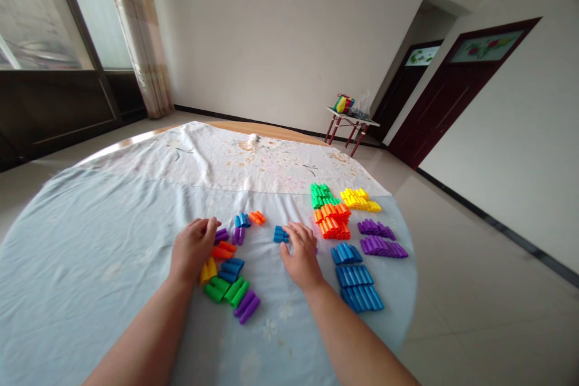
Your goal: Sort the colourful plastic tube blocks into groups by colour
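My left hand [192, 247] rests on the cloth with its fingers curled over a purple ribbed plastic piece [221, 234], beside a loose cluster of orange, yellow, blue, green and purple pieces [228, 283]. My right hand [301, 252] lies palm down, its fingertips touching a blue piece [280, 234]. Whether either hand grips its piece is unclear. To the right, sorted stacks lie in groups: green [322, 194], yellow [359, 199], orange [332, 221], purple [380, 239] and blue [355, 277].
A round table under a pale blue cloth [90, 253] and a floral white cloth [253, 163] fills the view. Its right edge drops to a tiled floor [474, 289]. A small red-legged side table [350, 123] with bags stands by the far wall, near dark doors [452, 96].
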{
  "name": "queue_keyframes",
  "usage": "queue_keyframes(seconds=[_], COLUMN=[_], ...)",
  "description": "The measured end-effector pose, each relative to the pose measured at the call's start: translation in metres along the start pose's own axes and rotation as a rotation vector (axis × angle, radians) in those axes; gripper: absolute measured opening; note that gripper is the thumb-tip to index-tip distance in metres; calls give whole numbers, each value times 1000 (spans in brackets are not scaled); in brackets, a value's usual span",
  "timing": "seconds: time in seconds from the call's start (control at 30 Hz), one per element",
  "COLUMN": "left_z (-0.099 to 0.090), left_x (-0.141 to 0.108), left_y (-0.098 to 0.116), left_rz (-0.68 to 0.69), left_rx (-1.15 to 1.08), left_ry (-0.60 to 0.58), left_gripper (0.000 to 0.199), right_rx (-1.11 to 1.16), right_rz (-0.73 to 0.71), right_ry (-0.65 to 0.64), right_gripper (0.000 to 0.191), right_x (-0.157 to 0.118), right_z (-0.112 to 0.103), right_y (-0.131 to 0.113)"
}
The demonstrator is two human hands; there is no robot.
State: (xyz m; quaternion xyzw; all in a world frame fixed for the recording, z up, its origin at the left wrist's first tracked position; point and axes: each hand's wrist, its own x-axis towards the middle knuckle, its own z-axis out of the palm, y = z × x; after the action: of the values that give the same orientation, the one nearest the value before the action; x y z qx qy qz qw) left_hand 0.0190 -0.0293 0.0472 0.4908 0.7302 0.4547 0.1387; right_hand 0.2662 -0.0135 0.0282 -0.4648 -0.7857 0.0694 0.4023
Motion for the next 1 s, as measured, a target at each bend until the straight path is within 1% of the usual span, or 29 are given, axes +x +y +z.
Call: queue_keyframes(seconds=[0.07, 0.13, 0.23, 0.3, 0.4, 0.5, 0.6, 0.7, 0.77, 0.83, 0.9, 1.0], left_z=[3, 7, 15, 21, 27, 28, 23, 17, 13, 11, 10, 9], left_x=[-1, -2, -6, -10, -16, -17, -13, -6, -3, -1, 0, 0], left_y=[3, 4, 5, 7, 13, 16, 12, 2, -4, -7, -8, -8], left_rz=[72, 130, 195, 224, 256, 269, 230, 135, 85, 50, 34, -1], left_rx=[57, 97, 117, 109, 78, 34, 8, 11, 10, 8, 7, -7], left_ry=[-59, -94, -123, -132, -134, -127, -76, -20, 12, 46, 64, 66], left_gripper=[35, 34, 36, 38, 39, 40, 41, 37, 36, 35, 35, 34], right_rx=[-72, -83, -6, 45, 48, 39, 62, 70, 58, 32, 8, -13], right_rz=[42, 41, -55, -113, -116, -111, -125, -145, -159, -149, -116, -56], right_ry=[-11, -71, -216, -282, -271, -258, -307, -355, -384, -399, -389, -325], right_gripper=[41, 40, 36, 34, 38, 43, 38, 33, 33, 37, 41, 43], right_x=[-1, -2, -1, 0, 2, 4, 7, 10, 10, 8, 5, 2], right_z=[3, 5, 5, 4, 4, 5, 2, -7, -16, -22, -25, -24], right_y=[6, 8, 4, -1, -6, -8, -9, -8, -6, -3, -2, -4])
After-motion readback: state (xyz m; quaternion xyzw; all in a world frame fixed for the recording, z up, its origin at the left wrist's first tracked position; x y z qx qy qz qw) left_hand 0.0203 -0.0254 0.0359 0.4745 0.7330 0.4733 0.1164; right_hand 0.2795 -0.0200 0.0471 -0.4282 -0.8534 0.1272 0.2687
